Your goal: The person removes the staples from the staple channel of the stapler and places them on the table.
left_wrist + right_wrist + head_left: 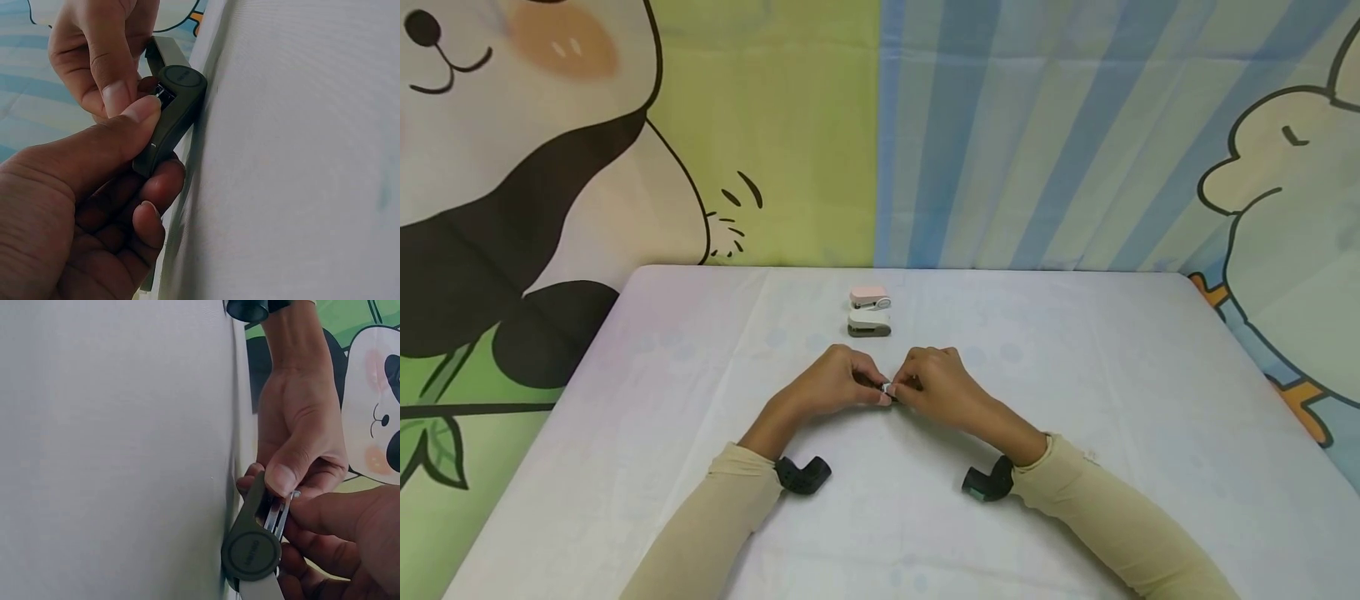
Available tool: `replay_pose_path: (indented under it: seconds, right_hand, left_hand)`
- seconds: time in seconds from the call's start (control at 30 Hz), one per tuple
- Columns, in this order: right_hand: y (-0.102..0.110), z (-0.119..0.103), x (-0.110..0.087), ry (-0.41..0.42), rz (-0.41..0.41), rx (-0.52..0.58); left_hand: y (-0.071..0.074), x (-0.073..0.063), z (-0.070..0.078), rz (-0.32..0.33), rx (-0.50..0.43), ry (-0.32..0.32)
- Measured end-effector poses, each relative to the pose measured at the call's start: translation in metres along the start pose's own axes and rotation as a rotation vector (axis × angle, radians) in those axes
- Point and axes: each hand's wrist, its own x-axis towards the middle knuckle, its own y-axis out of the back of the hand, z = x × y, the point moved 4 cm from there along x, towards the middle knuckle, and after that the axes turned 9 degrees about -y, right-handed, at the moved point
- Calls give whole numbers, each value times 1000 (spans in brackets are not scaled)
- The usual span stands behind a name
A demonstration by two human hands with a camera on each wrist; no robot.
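Note:
A dark grey-green stapler [178, 115], its arms spread apart, is held between both hands over the white table. My left hand [835, 382] grips its body, thumb on the side by the metal channel and fingers curled underneath. From the other side, my right hand [942, 385] pinches at the silver metal rail [278, 514] of the stapler with thumb and fingertips. In the right wrist view the right thumb [331, 512] lies against the rail's end, close to the left thumb [282, 479]. The right fingertips are partly hidden behind the stapler in the left wrist view.
Past the hands, a white and grey stapler [868, 323] and a pink one [869, 297] sit one behind the other on the white-covered table [1075, 358]. A printed cloth wall [805, 133] rises at the table's far edge. Black camera mounts are worn at both wrists.

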Motion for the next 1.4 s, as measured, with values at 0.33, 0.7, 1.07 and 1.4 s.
replay_pose_path:
  seconds: [0.33,0.7,1.07,1.4]
  right_hand:
    - [-2,-6,1,-42,23,-7]
    - [3,-8,2,84,71,115]
    - [12,-3,2,97,79,234]
    - [28,21,7,-23,109,173]
  left_hand:
    - [3,-1,-2,1,35,-29]
    - [4,-1,-3,3,12,-41]
    - [2,-1,-4,-11,4,-16]
    - [2,0,-3,-22,2,-6]
